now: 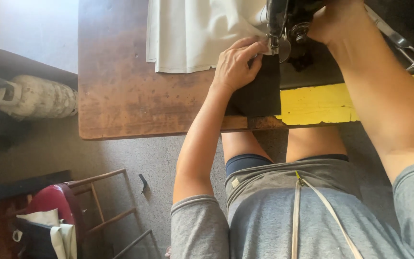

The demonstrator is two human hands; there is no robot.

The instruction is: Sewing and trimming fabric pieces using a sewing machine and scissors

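My left hand (235, 64) lies flat on a black piece of fabric (259, 93), its fingers pinching the cloth right at the presser foot of a black sewing machine (283, 24). The black fabric hangs over the front edge of the wooden table (116, 96). A folded white cloth (192, 33) lies just left of the needle, touching the fingertips. My right hand (334, 19) reaches up behind the machine head at the top of the view; its fingers are hidden.
Metal scissors (408, 48) lie on the table at the far right, beside a yellow-painted strip (317, 103) of the table edge. A wooden chair with a red seat (58, 201) holding cloth stands at lower left. A white sack (34, 96) lies on the floor at left.
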